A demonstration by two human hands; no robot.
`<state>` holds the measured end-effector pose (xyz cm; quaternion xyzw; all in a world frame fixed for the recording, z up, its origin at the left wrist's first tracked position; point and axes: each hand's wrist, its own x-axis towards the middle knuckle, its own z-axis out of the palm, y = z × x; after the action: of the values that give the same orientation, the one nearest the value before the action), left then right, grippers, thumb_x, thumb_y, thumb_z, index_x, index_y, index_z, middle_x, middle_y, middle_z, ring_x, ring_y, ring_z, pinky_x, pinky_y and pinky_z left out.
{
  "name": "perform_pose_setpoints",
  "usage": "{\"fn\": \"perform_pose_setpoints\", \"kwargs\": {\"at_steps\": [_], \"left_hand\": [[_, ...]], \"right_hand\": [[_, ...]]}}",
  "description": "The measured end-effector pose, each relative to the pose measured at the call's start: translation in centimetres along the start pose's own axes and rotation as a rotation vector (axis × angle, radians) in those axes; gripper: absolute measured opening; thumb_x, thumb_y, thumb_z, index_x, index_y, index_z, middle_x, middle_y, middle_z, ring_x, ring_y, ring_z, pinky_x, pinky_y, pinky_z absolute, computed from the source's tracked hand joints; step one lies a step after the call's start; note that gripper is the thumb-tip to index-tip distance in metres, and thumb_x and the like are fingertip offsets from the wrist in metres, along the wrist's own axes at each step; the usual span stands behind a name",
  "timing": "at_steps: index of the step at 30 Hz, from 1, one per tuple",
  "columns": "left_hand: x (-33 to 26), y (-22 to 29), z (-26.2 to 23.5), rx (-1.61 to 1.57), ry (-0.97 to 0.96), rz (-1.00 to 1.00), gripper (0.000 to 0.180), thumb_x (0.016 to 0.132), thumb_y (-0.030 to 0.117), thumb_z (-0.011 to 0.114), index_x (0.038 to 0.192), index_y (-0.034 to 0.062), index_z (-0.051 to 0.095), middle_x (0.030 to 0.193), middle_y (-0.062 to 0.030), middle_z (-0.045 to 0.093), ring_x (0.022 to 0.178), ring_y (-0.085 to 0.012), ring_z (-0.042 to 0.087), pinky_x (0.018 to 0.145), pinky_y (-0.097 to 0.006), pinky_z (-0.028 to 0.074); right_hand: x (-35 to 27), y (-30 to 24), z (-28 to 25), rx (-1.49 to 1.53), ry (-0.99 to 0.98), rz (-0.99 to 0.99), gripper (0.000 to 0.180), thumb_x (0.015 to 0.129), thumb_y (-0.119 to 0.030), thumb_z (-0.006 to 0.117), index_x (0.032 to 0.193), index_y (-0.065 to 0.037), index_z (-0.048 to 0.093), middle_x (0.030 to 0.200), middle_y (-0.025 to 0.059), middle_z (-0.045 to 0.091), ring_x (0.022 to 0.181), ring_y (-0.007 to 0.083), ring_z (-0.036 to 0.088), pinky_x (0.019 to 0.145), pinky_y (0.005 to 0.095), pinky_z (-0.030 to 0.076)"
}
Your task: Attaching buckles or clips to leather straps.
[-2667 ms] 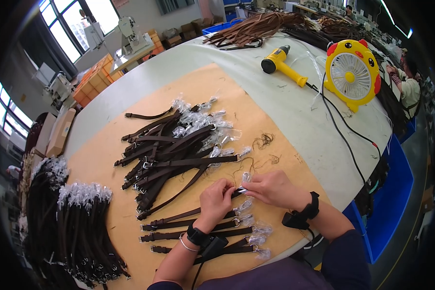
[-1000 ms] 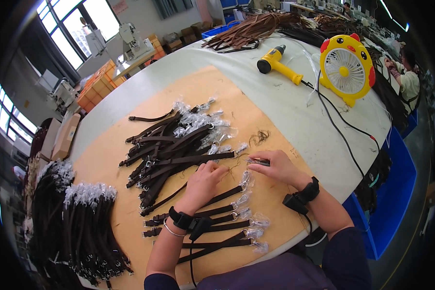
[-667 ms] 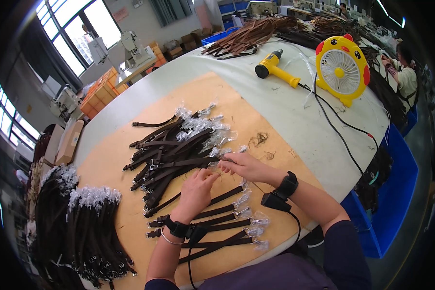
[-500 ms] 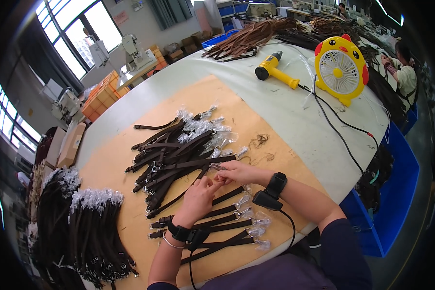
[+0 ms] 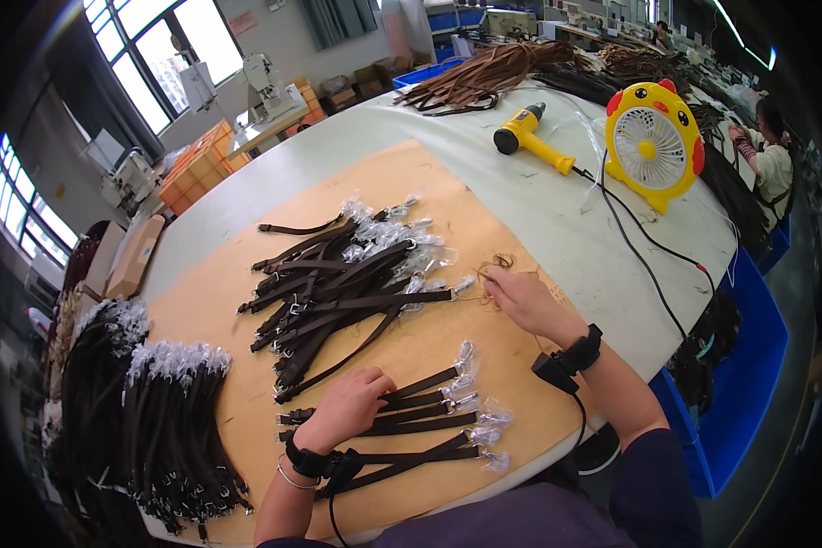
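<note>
Dark straps were left to the left hand alone as the right hand was moved to its two o'clock, by threads, either finger grip being impossible to tell.

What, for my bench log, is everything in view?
Table: one, pale, centre
Sheet: one, tan, on table
Piled straps: many, dark brown, mid-sheet
Spread straps: several, dark brown, sheet's near side
Strap bundles: 2+, dark brown, left
Clear wrappings: many, transparent, strap ends
Thread scraps: uncounted, dark, sheet's right
Gun-shaped tool: one, yellow-black, table's right
Fan: one, yellow, beside tool
Strips: many, brown, table's far end
Bins: 2+, blue, right
Sewing machines: 2+, pale, upper left
Crates: several, orange, upper left
Windows: 2+, bright, upper left
Co-worker: one nearby, pale top, right
Wristbands: two, black, wrists
Left hand: one, bare, over spread straps
Right hand: one, bare, at thread scraps
</note>
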<state>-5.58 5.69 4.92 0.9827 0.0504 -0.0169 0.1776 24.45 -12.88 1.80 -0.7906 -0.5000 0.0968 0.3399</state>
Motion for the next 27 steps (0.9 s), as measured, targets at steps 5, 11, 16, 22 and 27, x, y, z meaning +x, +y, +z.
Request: {"fn": "perform_pose_setpoints", "kwargs": {"at_steps": [5, 11, 16, 22, 27], "left_hand": [[-1.7, 4.6, -4.4, 0.079, 0.205, 0.162, 0.019, 0.086, 0.004, 0.068, 0.103, 0.0109, 0.071, 0.088, -0.0037, 0.068, 0.08, -0.0244, 0.066, 0.072, -0.036, 0.05], [-4.6, 17.5, -13.0, -0.124, 0.671, 0.639, 0.031, 0.099, 0.016, 0.056, 0.125, 0.0262, 0.069, 0.079, -0.002, 0.06, 0.058, -0.0157, 0.057, 0.054, -0.028, 0.049], [-4.4, 18.7, -12.3, -0.188, 0.822, 0.648, 0.021, 0.103, 0.016, 0.053, 0.12, 0.0162, 0.066, 0.072, -0.0017, 0.057, 0.052, -0.0126, 0.051, 0.05, -0.026, 0.046], [-3.2, 16.2, -12.8, -0.215, 0.833, 1.054, 0.021, 0.095, 0.013, 0.059, 0.116, 0.0118, 0.063, 0.073, -0.0042, 0.057, 0.047, -0.0121, 0.048, 0.045, -0.026, 0.045], [-0.1, 10.7, -10.3, 0.001, 0.629, 0.516, 0.028, 0.079, 0.0, 0.066, 0.106, 0.0062, 0.072, 0.079, -0.0074, 0.067, 0.064, -0.023, 0.065, 0.058, -0.033, 0.053]], "right_hand": [[-2.0, -4.8, 2.5, 0.094, -0.375, -0.123, 0.023, 0.103, -0.028, 0.047, 0.101, -0.007, 0.055, 0.08, 0.0187, 0.066, 0.079, 0.0418, 0.065, 0.071, 0.0513, 0.049], [-2.0, -5.5, 2.4, 0.061, -0.511, -0.126, 0.023, 0.103, -0.029, 0.048, 0.1, -0.008, 0.058, 0.078, 0.0187, 0.066, 0.075, 0.0414, 0.065, 0.07, 0.0499, 0.05], [-0.9, -4.8, 2.9, 0.122, -0.279, -0.094, 0.022, 0.101, -0.029, 0.053, 0.106, -0.01, 0.062, 0.081, 0.0183, 0.068, 0.078, 0.0392, 0.067, 0.07, 0.0494, 0.05], [2.0, -3.1, 4.3, -0.054, 0.039, -0.027, 0.021, 0.096, -0.025, 0.063, 0.111, -0.011, 0.064, 0.085, 0.0149, 0.07, 0.084, 0.0349, 0.069, 0.072, 0.047, 0.053], [2.3, -1.9, 5.2, -0.103, 0.075, 0.014, 0.024, 0.089, -0.022, 0.07, 0.109, -0.011, 0.066, 0.085, 0.0144, 0.069, 0.081, 0.035, 0.068, 0.072, 0.0445, 0.052]]}}
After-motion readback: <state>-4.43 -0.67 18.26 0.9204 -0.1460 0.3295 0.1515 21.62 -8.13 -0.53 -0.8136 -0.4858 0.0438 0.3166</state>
